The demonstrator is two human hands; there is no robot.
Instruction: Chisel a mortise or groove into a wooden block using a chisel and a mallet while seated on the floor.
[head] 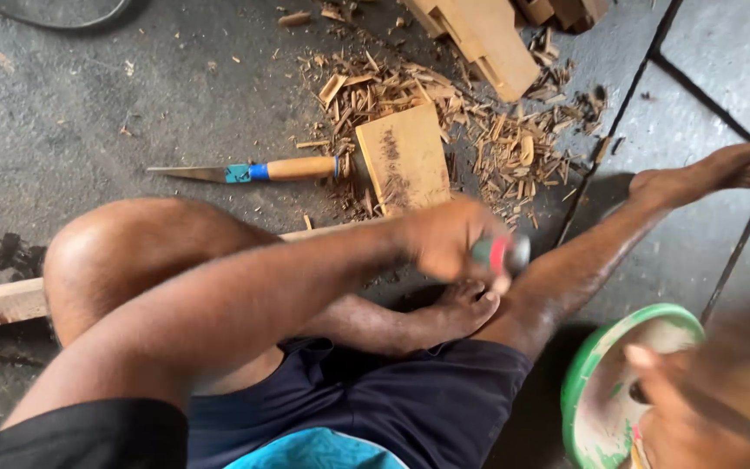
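Seated worker on a grey concrete floor (pixel 132 104). The left hand (pixel 444 239) is clenched around a small green-and-red cylindrical tool handle (pixel 501 254), held above the crossed foot; it looks light, rigid and best held mid-barrel. The right hand (pixel 696 408), blurred, touches a round green-rimmed lid (pixel 588 365); its grip is unclear. A wooden-handled chisel (pixel 253 171) lies beside a flat wooden block (pixel 403 161).

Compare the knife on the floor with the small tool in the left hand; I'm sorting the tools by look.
The knife lies untouched on the floor, while the small tool is gripped in the left hand. The knife shows a long bare blade and a pale wooden handle with blue bands; the small tool is short, green and red, and blurred. The knife is clearly longer. Both lie near the wood chips.
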